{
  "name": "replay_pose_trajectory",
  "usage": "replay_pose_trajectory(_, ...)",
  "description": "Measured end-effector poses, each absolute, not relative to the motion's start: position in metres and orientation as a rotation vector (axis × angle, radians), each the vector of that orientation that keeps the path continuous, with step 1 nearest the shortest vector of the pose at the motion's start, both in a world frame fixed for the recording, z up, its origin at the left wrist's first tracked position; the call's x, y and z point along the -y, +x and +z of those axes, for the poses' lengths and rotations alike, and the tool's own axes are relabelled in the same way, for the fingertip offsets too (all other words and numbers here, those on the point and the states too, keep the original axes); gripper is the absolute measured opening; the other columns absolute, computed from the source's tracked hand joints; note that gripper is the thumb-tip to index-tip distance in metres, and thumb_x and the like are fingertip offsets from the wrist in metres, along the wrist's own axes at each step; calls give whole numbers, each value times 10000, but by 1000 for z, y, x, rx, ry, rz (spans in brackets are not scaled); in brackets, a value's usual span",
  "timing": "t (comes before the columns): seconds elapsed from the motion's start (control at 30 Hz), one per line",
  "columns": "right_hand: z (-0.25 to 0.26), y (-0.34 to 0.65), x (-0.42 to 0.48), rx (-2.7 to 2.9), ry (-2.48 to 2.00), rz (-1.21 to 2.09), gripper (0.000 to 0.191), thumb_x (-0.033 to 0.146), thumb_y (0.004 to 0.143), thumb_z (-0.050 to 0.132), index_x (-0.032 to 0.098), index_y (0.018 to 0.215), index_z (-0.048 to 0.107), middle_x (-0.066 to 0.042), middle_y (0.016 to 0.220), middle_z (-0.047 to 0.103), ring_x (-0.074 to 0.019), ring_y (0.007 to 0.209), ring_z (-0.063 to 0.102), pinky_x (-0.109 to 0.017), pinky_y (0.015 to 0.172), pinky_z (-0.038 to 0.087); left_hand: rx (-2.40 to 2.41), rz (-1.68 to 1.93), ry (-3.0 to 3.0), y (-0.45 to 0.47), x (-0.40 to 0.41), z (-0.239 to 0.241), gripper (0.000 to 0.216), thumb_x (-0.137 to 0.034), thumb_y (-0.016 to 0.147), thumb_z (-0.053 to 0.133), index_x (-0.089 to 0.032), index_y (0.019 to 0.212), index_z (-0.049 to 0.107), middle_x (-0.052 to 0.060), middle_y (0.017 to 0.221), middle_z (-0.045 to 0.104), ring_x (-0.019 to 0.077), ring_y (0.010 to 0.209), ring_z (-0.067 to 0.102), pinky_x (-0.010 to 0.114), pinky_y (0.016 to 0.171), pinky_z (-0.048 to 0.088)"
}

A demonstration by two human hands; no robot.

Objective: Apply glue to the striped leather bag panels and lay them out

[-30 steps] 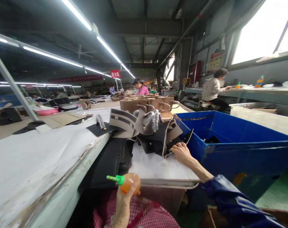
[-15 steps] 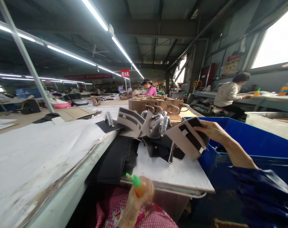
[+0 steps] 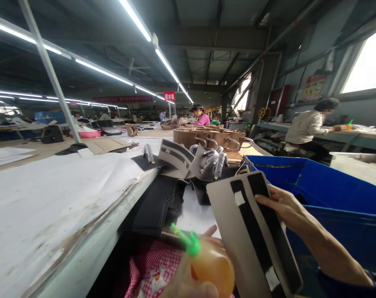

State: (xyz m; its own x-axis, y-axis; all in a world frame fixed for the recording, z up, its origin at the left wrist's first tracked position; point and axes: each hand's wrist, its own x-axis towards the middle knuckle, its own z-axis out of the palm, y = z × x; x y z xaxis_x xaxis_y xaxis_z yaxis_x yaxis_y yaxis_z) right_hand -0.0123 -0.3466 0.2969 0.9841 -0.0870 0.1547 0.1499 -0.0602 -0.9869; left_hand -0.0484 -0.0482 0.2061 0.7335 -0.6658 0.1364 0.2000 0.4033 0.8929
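Beige panel with black strips [image 3: 252, 236] is held up close over the white bench [image 3: 194, 213], right hand [image 3: 287, 209] pinching its edge. Left hand [image 3: 190, 281] is wrapped around an orange squeeze bottle [image 3: 214, 267], green nozzle up. Blue bin [image 3: 314, 190] sits just right.

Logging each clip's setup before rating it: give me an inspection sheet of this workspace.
Surface: long white-covered table, scuffed along its near edge; small white side board beside it.
Job's things: beige panel with black strips; orange squeeze bottle with green nozzle.
Clutter: pile of beige and black cut pieces; stack of black material; row of tan bags; blue bin.
Hands: right hand grips the panel's edge; left hand holds the bottle, nozzle pointing up and left.
Cables: nothing seen.
Surroundings: factory hall, tube lights, a person in pink and a seated person at other benches.
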Motion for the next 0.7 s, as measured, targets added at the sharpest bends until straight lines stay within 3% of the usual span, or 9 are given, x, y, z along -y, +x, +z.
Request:
replay_pose_trajectory(0.13, 267, -32, 339, 85, -1681, -47, 605, 529, 759, 822, 184, 1216, 627, -125, 1112, 739, -283, 946, 732, -405, 863, 617, 523, -698, 1114, -50, 60, 197, 871, -500, 546, 935, -186, 1293, 616, 131, 1184, 674, 295, 998, 685, 365, 871, 539)
replay_pose_trajectory(0.23, 267, -45, 356, 127, -1806, 3, 765, 559, 731, 823, 213, 1362, 566, -181, 1244, 686, -349, 1085, 695, -466, 933, 592, 532, -711, 1156, -53, 68, 194, 631, -519, 746, 822, -159, 1228, 634, 99, 1076, 685, 225, 930, 673, 381, 849, 555)
replay_pose_trajectory(0.33, 279, -55, 388, 113, -2020, -120, 911, 634, 695, 799, 295, 1480, 482, -182, 1301, 656, -370, 1078, 689, -503, 904, 588, 559, -742, 1208, -57, 76, 197, 378, -450, 933, 663, -147, 1159, 650, 89, 1097, 672, 197, 947, 656, 398, 854, 569)
replay_pose_trajectory(0.43, 289, -60, 404, 152, -2438, -278, 778, 653, 689, 780, 373, 1394, 607, -118, 1339, 650, -374, 1242, 600, -541, 1073, 471, 588, -786, 1233, -60, 85, 200, 349, -425, 955, 644, -147, 1166, 649, 98, 1154, 658, 207, 1003, 650, 414, 890, 566)
replay_pose_trajectory(0.53, 289, -57, 389, 207, -2731, 28, 681, 627, 704, 769, 394, 1336, 665, -60, 1397, 622, -368, 1357, 500, -532, 1154, 371, 607, -813, 1248, -61, 94, 198, 344, -419, 953, 648, -150, 1168, 649, 101, 1190, 646, 216, 1036, 642, 420, 913, 559)
replay_pose_trajectory(0.63, 288, -49, 365, 241, -2655, 282, 494, 580, 786, 692, 263, 1161, 742, -78, 1135, 727, -302, 1053, 655, -377, 905, 516, 608, -816, 1259, -61, 98, 191, 358, -421, 928, 679, -146, 1156, 654, 104, 1179, 651, 224, 1038, 642, 428, 916, 554)
replay_pose_trajectory(0.7, 289, -44, 363, 283, -2576, 298, 397, 587, 850, 613, 207, 876, 724, -48, 834, 697, -218, 774, 629, -294, 674, 478, 599, -807, 1262, -60, 97, 183, 458, -422, 808, 805, -155, 1152, 664, 109, 1169, 660, 245, 1055, 641, 432, 938, 541)
